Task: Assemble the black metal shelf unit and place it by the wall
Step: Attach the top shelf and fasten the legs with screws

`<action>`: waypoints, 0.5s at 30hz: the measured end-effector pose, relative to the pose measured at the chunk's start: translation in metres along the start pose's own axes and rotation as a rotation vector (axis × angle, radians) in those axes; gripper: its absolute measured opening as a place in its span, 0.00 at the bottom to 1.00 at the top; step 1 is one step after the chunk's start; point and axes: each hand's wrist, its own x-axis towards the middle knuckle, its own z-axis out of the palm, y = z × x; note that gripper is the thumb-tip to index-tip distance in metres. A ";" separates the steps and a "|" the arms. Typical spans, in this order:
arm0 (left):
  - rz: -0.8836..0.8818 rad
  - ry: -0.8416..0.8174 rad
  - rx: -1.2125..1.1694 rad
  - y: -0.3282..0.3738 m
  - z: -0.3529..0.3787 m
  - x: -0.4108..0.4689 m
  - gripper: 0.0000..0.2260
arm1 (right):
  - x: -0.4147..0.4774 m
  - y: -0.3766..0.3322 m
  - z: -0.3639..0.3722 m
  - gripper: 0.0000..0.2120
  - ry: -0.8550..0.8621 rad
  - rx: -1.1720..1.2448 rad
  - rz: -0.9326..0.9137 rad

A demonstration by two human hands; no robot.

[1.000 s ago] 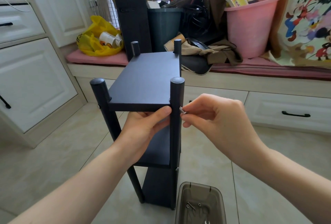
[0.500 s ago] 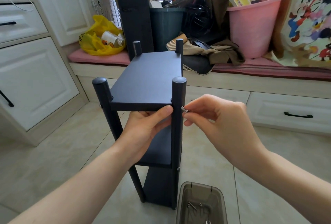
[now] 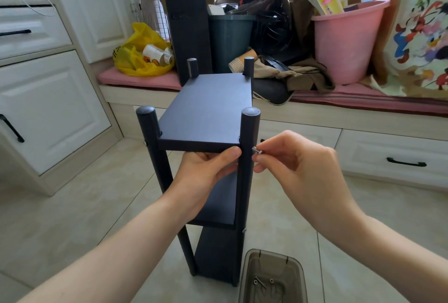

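Observation:
The black metal shelf unit (image 3: 206,113) stands upright on the tiled floor in front of me, with three boards between round posts. My left hand (image 3: 206,171) holds the front edge of the top board from below, thumb against the near right post (image 3: 248,157). My right hand (image 3: 298,164) pinches a small silver screw (image 3: 256,150) with its tip at the right side of that post, level with the top board.
A clear brown plastic tray (image 3: 249,276) with several screws lies on the floor at the unit's foot. Behind runs a cushioned window bench (image 3: 339,101) crowded with a pink bucket (image 3: 344,43), a black computer tower (image 3: 188,31), a dark bin and a yellow bag. White cabinets (image 3: 48,108) stand left.
My view has shifted slightly. The screw in my right hand has stayed at the post's side, and my fingers have shifted a little on it. My left hand keeps its hold.

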 end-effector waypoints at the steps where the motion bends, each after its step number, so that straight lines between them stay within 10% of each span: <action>1: -0.001 0.000 0.003 0.000 0.000 0.000 0.19 | 0.000 0.000 0.000 0.06 0.002 -0.026 -0.021; 10: -0.011 0.013 -0.026 0.000 0.001 0.000 0.20 | -0.001 0.004 0.002 0.06 0.056 -0.317 -0.311; 15: -0.020 0.009 -0.040 0.000 0.001 -0.001 0.19 | 0.001 0.006 0.001 0.07 0.027 -0.159 -0.181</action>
